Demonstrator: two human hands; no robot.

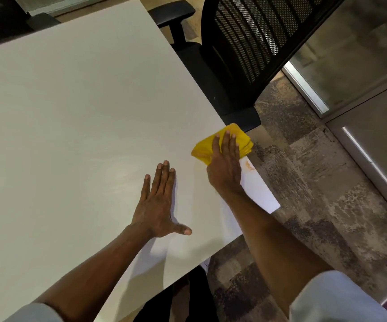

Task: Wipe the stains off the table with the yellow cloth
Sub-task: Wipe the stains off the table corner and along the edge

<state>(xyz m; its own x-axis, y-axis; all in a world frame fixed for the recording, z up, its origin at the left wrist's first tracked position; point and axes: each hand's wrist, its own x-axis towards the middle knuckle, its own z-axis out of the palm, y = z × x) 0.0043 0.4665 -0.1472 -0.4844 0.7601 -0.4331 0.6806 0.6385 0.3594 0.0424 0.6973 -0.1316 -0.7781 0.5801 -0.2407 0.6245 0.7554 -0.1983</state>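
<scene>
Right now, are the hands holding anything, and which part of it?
Nothing is gripped. The right hand presses flat on top of the cloth, fingers straight. The left hand lies flat on the table.

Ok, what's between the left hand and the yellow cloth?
Nothing: in the head view only bare white table separates the flat left hand from the yellow cloth under the right hand. The orange stain lies beyond the right hand, near the edge.

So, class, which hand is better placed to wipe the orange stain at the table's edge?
Right hand: it presses the yellow cloth beside the orange stain. The left hand lies flat on the table, farther away, holding nothing.
</scene>
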